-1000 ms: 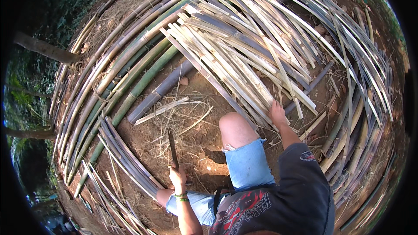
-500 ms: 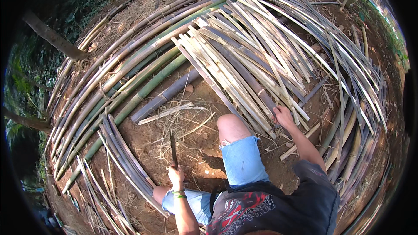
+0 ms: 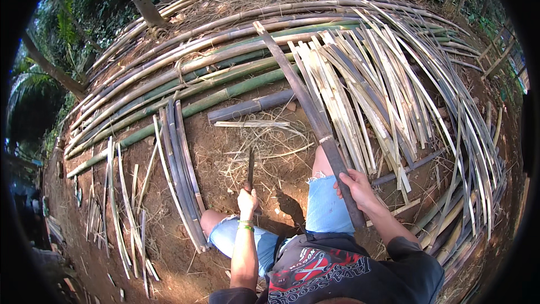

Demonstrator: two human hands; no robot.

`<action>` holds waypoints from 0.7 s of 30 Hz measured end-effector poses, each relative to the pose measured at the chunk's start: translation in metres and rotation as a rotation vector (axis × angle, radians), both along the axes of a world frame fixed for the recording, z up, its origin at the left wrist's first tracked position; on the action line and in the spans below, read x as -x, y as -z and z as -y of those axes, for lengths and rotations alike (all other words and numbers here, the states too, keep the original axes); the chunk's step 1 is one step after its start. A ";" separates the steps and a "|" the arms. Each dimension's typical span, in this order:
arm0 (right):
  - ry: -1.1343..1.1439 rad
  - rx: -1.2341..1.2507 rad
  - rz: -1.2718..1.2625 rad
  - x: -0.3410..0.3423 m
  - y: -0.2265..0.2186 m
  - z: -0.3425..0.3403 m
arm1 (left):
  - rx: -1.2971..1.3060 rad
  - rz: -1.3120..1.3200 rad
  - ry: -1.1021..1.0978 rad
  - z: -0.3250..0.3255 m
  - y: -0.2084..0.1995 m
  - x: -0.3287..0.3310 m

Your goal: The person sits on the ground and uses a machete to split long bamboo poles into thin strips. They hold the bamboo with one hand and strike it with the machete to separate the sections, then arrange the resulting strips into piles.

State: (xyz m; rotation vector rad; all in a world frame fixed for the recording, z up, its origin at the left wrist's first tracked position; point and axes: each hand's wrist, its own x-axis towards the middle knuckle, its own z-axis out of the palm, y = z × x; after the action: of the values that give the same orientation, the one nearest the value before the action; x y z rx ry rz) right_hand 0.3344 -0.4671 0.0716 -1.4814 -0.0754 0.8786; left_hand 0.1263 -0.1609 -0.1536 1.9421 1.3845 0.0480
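Observation:
My left hand (image 3: pixel 247 201) is closed round the handle of a machete (image 3: pixel 251 169), its dark blade pointing away from me above the ground. In my right hand (image 3: pixel 356 189) is a long dark bamboo strip (image 3: pixel 304 99), gripped near its near end. That strip slants away to the upper left, passing over my bare knee and along the edge of a pile of pale split bamboo strips (image 3: pixel 337 101). Beyond the blade, a short dark bamboo piece (image 3: pixel 251 107) lies on the soil with a pale split strip (image 3: pixel 251 124) beside it.
Long green and brown bamboo poles (image 3: pixel 236 91) lie across the far side. Dark split strips (image 3: pixel 181 163) rest by my left knee, with thin pale slats (image 3: pixel 128 205) farther left. More poles and slats (image 3: pixel 469 174) are heaped on the right. Fibre shavings (image 3: pixel 253 160) litter the ground ahead.
My right hand has lifted the dark bamboo strip off the pile and brought it nearer, across my knee. The machete stays in my left hand. The view has shifted.

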 end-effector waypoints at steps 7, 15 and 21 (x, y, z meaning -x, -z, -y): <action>-0.273 -0.186 -0.183 0.018 0.063 -0.166 | 0.179 0.576 -0.176 0.028 -0.022 -0.004; -0.505 -0.068 -0.073 0.063 0.113 -0.234 | 0.961 1.030 -0.422 0.041 -0.098 0.021; -0.401 -0.008 0.050 0.070 0.150 -0.236 | 0.953 0.971 -0.392 0.051 -0.118 0.020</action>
State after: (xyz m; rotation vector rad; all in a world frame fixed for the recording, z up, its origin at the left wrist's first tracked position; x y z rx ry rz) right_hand 0.2642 -0.2315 -0.0780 -1.5056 -0.4244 1.1587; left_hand 0.1058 -0.2117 -0.0360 0.6489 0.8206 0.3836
